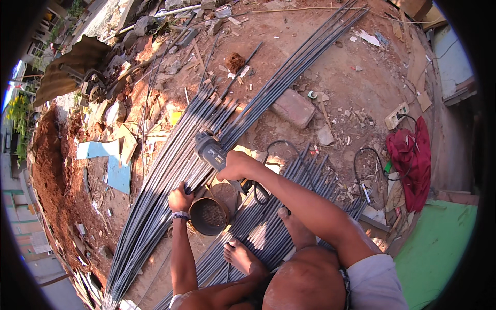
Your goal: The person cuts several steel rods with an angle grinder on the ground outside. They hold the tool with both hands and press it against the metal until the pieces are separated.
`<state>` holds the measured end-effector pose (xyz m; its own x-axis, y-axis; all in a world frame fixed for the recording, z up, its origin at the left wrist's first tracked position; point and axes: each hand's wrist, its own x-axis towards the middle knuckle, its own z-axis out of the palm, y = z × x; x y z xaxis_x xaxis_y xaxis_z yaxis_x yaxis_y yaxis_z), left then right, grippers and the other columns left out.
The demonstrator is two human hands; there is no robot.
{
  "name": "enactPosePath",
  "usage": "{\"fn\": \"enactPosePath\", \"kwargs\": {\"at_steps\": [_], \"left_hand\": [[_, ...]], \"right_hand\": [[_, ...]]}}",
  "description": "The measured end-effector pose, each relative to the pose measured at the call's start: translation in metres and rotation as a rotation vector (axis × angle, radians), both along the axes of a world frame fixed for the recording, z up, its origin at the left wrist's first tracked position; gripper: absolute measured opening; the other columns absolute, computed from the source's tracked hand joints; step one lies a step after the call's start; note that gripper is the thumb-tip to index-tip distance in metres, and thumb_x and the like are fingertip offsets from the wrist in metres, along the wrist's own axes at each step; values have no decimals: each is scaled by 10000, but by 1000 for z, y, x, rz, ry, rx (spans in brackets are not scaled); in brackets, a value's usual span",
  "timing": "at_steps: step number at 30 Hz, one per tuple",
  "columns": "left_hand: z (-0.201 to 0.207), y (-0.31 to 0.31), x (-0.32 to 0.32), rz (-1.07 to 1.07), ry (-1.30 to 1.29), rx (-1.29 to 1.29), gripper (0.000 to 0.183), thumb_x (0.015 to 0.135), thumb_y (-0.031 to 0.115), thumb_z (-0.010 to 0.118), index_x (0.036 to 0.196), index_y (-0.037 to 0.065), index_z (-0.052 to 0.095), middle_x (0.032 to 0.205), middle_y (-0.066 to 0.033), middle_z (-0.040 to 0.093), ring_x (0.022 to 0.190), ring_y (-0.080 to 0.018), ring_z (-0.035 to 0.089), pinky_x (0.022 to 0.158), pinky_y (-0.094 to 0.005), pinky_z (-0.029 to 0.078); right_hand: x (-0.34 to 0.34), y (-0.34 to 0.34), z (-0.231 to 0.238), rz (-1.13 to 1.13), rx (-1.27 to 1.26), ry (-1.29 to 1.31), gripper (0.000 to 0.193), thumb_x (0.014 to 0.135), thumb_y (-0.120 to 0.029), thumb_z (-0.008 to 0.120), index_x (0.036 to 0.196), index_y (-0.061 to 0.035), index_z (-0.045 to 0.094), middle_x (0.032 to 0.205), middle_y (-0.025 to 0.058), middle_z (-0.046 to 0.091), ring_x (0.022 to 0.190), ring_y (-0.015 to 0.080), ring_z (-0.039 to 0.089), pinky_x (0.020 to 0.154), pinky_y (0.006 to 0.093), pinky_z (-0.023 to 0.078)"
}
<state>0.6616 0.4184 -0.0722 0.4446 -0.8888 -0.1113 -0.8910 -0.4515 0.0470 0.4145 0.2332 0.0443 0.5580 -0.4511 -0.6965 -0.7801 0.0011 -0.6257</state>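
My right hand [235, 166] grips the body of a grey angle grinder [211, 150], whose head rests over a long bundle of steel rebar [170, 170] lying on the dirt. My left hand [180, 199] is closed around one of the bars in that bundle, just below the grinder. A watch sits on my left wrist. A black power cord [274, 147] runs from the grinder across the ground to the right. My bare feet [243, 256] rest on a second pile of shorter cut bars [289, 186].
A round metal sieve [209, 214] sits between my hands and knees. A brick [293, 107], a power strip [397, 114], a red cloth [413, 160], scattered wood scraps, rubble and blue boards [111, 165] lie around. A green surface [439, 248] is at right.
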Motion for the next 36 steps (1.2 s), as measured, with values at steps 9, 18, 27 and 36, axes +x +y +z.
{"fn": "enactPosePath", "kwargs": {"at_steps": [9, 18, 27, 36], "left_hand": [[-6, 1, 1, -8, -17, 3, 337, 708, 270, 699, 1013, 133, 661, 756, -194, 690, 708, -377, 679, 661, -476, 552], [-3, 1, 0, -9, -11, 27, 314, 724, 249, 669, 1015, 130, 657, 756, -199, 689, 694, -379, 680, 658, -482, 553], [0, -1, -4, 3, -19, 8, 282, 733, 228, 651, 995, 126, 664, 742, -204, 684, 690, -379, 679, 646, -485, 552], [3, 0, -7, 3, -21, -24, 251, 714, 221, 669, 940, 112, 666, 725, -202, 676, 681, -386, 671, 646, -485, 544]], "right_hand": [[3, 2, -8, -33, -49, -59, 533, 653, -381, 781, 855, 99, 665, 875, 216, 679, 786, 294, 676, 701, 390, 517], [11, -5, 1, 22, 10, 27, 608, 608, -385, 805, 1015, 55, 700, 1070, 234, 682, 979, 324, 681, 831, 374, 550], [11, 2, -7, 1, -66, -13, 643, 650, -409, 798, 987, 123, 669, 992, 240, 687, 895, 322, 690, 753, 398, 547], [0, 17, -8, -85, -46, -24, 620, 637, -349, 786, 1080, 66, 660, 1122, 239, 661, 1041, 333, 660, 875, 384, 539]]}}
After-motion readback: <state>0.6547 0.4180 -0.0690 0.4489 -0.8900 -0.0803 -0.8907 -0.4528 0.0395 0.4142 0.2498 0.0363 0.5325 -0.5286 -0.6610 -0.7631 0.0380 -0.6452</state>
